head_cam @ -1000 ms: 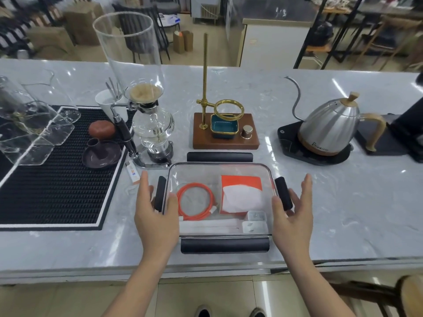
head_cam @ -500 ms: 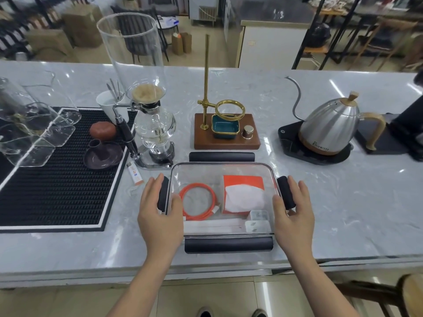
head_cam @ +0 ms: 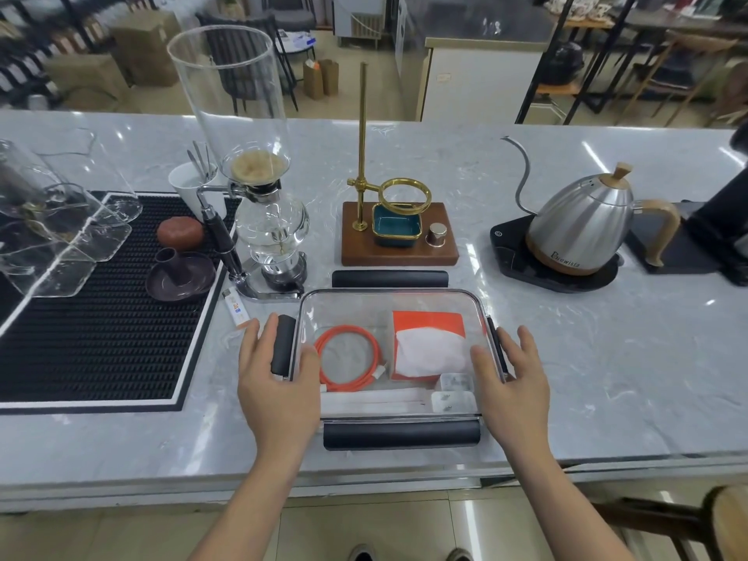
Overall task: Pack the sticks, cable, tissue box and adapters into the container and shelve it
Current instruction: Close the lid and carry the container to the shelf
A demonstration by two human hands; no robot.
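Marble counter (head_cam: 404, 155) under clear container (head_cam: 388, 295) — chairs, boxes beyond.

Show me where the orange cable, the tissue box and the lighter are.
orange cable (head_cam: 324, 350): head view, left arc of the coil.
tissue box (head_cam: 427, 321): head view, orange top edge.
lighter (head_cam: 235, 309): head view, middle of the white body.
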